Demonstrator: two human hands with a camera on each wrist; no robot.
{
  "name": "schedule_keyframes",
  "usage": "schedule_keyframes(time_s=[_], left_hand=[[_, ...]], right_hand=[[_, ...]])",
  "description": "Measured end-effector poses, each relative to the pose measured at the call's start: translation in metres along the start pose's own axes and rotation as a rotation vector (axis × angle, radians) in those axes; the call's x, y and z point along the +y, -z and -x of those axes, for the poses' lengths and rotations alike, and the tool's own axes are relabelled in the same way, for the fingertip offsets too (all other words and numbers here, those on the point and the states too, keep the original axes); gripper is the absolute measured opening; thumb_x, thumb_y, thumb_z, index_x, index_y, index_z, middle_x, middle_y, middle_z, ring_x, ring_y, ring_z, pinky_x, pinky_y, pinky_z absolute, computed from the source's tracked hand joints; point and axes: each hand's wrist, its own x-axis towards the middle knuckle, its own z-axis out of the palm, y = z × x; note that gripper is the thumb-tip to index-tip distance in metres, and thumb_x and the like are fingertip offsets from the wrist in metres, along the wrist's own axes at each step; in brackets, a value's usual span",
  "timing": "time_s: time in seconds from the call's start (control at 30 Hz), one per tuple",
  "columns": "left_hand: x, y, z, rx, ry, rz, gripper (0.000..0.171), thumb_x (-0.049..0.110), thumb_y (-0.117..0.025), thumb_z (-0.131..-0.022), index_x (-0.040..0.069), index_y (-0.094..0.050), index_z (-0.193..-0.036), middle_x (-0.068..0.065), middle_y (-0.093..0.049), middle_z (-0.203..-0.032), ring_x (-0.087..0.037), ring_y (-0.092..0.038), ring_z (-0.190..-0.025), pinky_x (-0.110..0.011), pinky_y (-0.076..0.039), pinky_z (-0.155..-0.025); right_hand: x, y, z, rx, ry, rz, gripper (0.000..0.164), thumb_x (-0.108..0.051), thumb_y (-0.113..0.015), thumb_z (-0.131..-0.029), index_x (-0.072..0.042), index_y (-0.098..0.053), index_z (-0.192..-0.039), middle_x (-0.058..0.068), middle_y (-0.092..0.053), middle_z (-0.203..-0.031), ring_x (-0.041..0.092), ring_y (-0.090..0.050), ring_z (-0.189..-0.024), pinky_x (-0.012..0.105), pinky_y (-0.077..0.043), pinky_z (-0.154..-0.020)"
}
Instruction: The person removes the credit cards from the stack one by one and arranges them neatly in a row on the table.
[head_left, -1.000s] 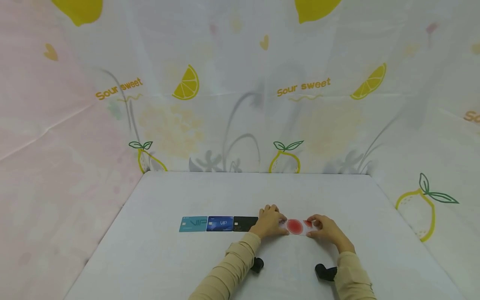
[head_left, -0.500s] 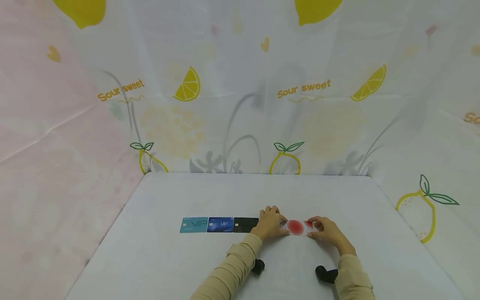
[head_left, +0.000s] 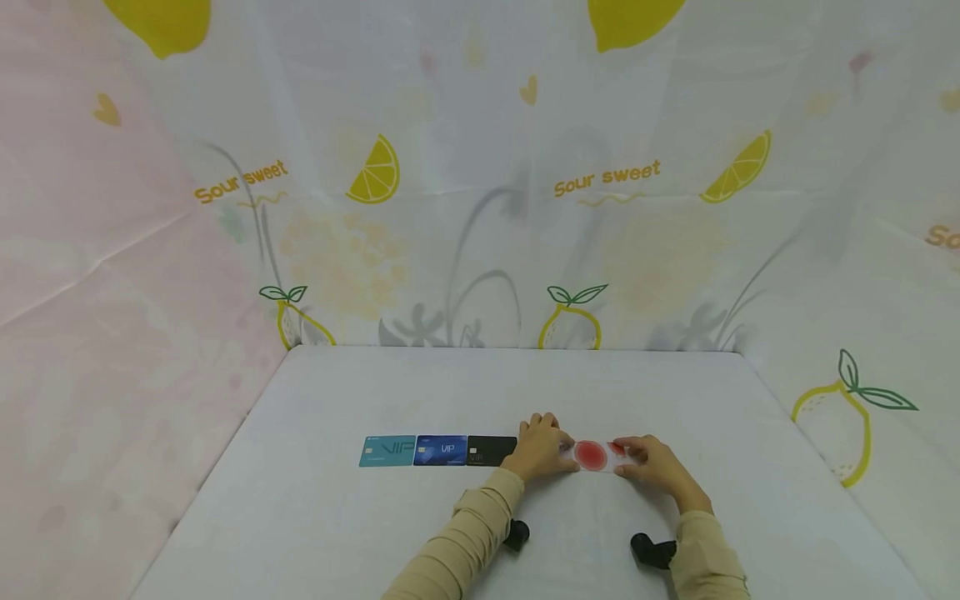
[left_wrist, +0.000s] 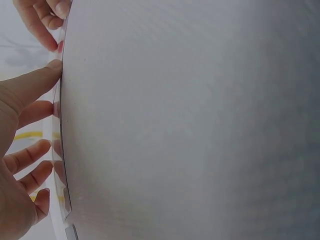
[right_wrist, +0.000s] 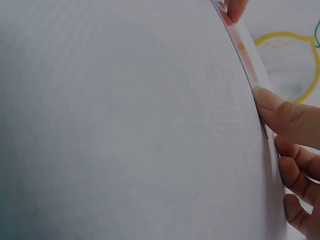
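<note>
A white card with a red circle lies flat on the white table, between my two hands. My left hand pinches its left end, thumb on the near edge and index finger on the far edge; the other fingers are spread on the table side. With thumb and index finger, my right hand pinches the right end. To the left, a teal VIP card, a blue VIP card and a black VIP card form a row. My left hand covers what lies just right of the black card.
The white table reaches back to a lemon-printed cloth. Black rounded parts show beside both forearms, below the hands. Beige sleeves cover the arms.
My right index finger has straightened slightly along the card's far edge. The cards and my left hand hold their places; the head view has shifted only a little.
</note>
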Motion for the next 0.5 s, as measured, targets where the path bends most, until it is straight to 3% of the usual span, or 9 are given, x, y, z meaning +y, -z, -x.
schedule_keyframes(time_s=[0.3,0.5], left_hand=[[0.001,0.000,-0.001,-0.003,0.000,-0.001,0.038,0.044,-0.078,-0.072,0.023,-0.075,-0.103,-0.001,-0.052,-0.096,-0.017,-0.044,-0.089,-0.029,-0.030,-0.068],[-0.003,0.000,0.002,-0.037,0.010,0.002,0.043,0.046,-0.077,-0.072,0.023,-0.073,-0.108,-0.001,-0.056,-0.101,-0.016,-0.047,-0.094,-0.031,-0.032,-0.070]], right_hand=[[0.001,-0.001,0.003,0.000,0.018,-0.007,0.043,-0.009,-0.076,-0.075,0.008,-0.062,-0.113,0.013,-0.057,-0.090,0.030,-0.056,-0.084,0.044,-0.048,-0.075],[-0.001,-0.010,0.006,0.128,-0.001,-0.040,0.034,-0.007,-0.069,-0.082,0.007,-0.063,-0.112,0.014,-0.061,-0.091,0.022,-0.056,-0.079,0.036,-0.048,-0.070]])
